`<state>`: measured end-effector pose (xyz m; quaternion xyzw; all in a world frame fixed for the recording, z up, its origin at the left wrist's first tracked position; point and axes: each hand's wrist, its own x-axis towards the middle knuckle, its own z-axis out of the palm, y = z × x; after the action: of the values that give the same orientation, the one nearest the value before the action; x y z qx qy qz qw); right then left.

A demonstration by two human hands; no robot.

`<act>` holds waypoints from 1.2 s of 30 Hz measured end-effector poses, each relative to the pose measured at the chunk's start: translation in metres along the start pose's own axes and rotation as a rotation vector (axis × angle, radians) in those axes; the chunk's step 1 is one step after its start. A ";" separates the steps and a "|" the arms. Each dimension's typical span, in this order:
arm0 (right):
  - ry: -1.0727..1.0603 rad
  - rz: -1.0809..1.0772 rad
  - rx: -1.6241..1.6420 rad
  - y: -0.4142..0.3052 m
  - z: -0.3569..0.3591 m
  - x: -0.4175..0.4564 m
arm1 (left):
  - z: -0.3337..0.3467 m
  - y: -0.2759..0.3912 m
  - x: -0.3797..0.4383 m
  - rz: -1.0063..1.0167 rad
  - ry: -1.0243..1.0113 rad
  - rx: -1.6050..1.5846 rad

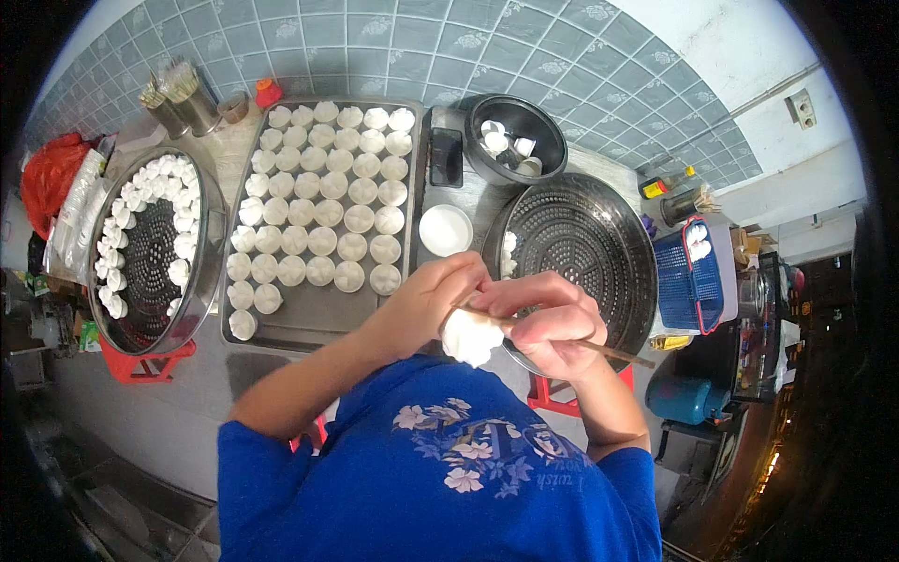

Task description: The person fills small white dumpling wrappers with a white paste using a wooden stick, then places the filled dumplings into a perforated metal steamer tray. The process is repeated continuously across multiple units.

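In front of my chest, my left hand [432, 298] grips a soft white lump [472, 338], perhaps dough or cream; whether a cup is around it is hidden by the fingers. My right hand [555, 319] holds a thin wooden stick [605, 349], whose tip meets the lump's top near my left fingers. To the left lies a metal tray [319, 315] with rows of small white cups [360, 218], each holding a white filling. A round perforated steamer tray [597, 239] sits just beyond my right hand, with a few white pieces [509, 254] along its left side.
A white round dish [446, 230], a phone [446, 157] and a black bowl [516, 168] with white cups stand at the back. At the far left is another steamer tray [213, 246] ringed with white pieces. A blue basket [678, 281] stands at right, a tiled wall [393, 60] behind.
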<state>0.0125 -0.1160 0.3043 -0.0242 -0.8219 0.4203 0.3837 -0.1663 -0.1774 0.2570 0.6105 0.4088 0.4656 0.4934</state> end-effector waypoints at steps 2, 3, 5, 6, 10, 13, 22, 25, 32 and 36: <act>-0.119 0.006 0.000 0.001 -0.008 -0.001 | -0.002 -0.001 0.006 0.103 -0.065 0.235; -0.164 0.009 0.001 0.002 -0.009 0.001 | -0.001 -0.002 0.011 0.162 -0.067 0.231; -0.255 0.015 0.003 0.001 -0.012 0.006 | -0.001 -0.012 0.014 -0.067 -0.215 0.014; -0.264 0.039 0.010 0.000 -0.009 0.007 | -0.001 -0.020 0.015 -0.124 -0.275 -0.057; -0.388 -0.026 0.056 0.009 -0.001 0.007 | -0.002 -0.052 0.028 -0.151 -0.492 -0.332; -0.254 0.092 0.189 0.010 -0.011 0.002 | 0.000 -0.023 0.031 -0.542 -0.255 -0.682; 0.055 -0.047 -0.271 0.003 -0.014 -0.029 | 0.012 -0.030 0.015 -0.486 0.000 -0.886; 0.002 -0.100 -0.448 -0.003 -0.006 -0.038 | 0.012 -0.028 0.014 -0.447 0.044 -0.866; 0.153 0.101 -0.168 -0.023 -0.017 -0.033 | 0.013 -0.024 0.005 -0.269 0.034 -0.868; 0.022 0.010 -0.313 -0.021 -0.012 -0.027 | 0.012 -0.024 0.006 -0.249 -0.005 -0.857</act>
<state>0.0452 -0.1315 0.3071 -0.0926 -0.8730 0.2885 0.3820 -0.1542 -0.1704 0.2330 0.2980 0.2481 0.5286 0.7551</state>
